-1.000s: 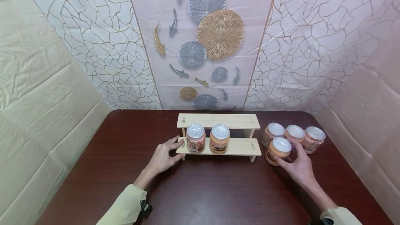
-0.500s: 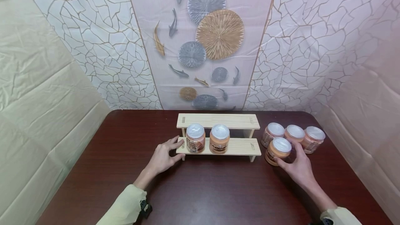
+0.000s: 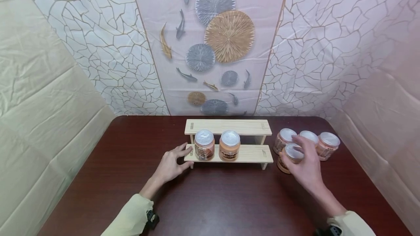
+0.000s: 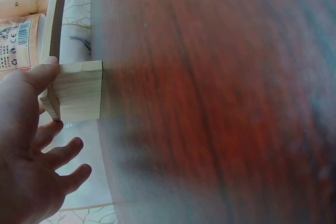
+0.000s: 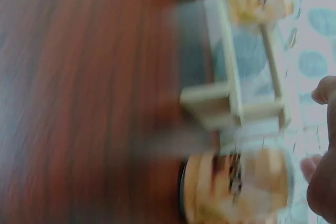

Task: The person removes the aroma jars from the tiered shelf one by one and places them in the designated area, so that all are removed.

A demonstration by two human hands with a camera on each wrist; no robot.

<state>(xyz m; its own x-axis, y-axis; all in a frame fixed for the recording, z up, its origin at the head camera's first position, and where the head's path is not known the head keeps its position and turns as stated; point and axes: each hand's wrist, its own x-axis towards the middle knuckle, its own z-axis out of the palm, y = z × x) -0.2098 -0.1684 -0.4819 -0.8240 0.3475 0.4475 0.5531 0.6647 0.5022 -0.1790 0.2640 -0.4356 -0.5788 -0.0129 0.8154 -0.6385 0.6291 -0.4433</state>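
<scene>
My left hand grips the left end of the lower board of a two-tier wooden shelf. In the left wrist view its thumb lies on the board's edge, and the other fingers spread at the end. Two orange-labelled jars with clear lids stand on that lower board, a left jar and a right jar. My right hand hovers over a similar jar on the table, partly covering it in the head view. In the right wrist view, blurred, its fingers are apart from the jar's lid.
Behind the right hand stand several more jars: a back-left jar, a middle jar, partly hidden, and a far-right jar. The upper shelf board is bare. A dark table meets patterned cloth at the back.
My right hand has let go of the front jar and lifted slightly up and to the left above it. The left hand stays on the shelf.
</scene>
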